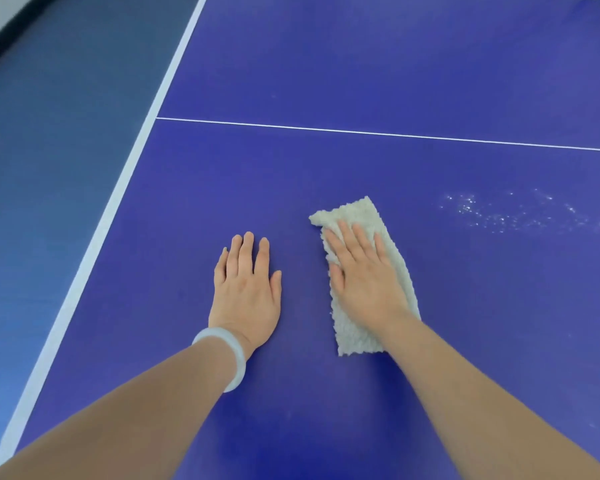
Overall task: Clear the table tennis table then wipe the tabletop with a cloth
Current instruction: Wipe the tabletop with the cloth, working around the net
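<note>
Left hand (246, 282), pale bangle (234, 358) on wrist, lay flat on blue table tennis bench (187, 202), fingers straight, holding nothing. Right hand (364, 275) pressed flat on folded cream fleecy cloth (357, 337), just beside. Wiping step judged underway. Whitish speckled patch (499, 213) lay farther right; next move likely needed firm flat sweep across it.

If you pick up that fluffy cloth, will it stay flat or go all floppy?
Probably floppy: the cloth looks soft and fluffy, and its far corner is rumpled. It likely weighs little. Pushed under the right hand, it should slide easily on the smooth tabletop.
</note>
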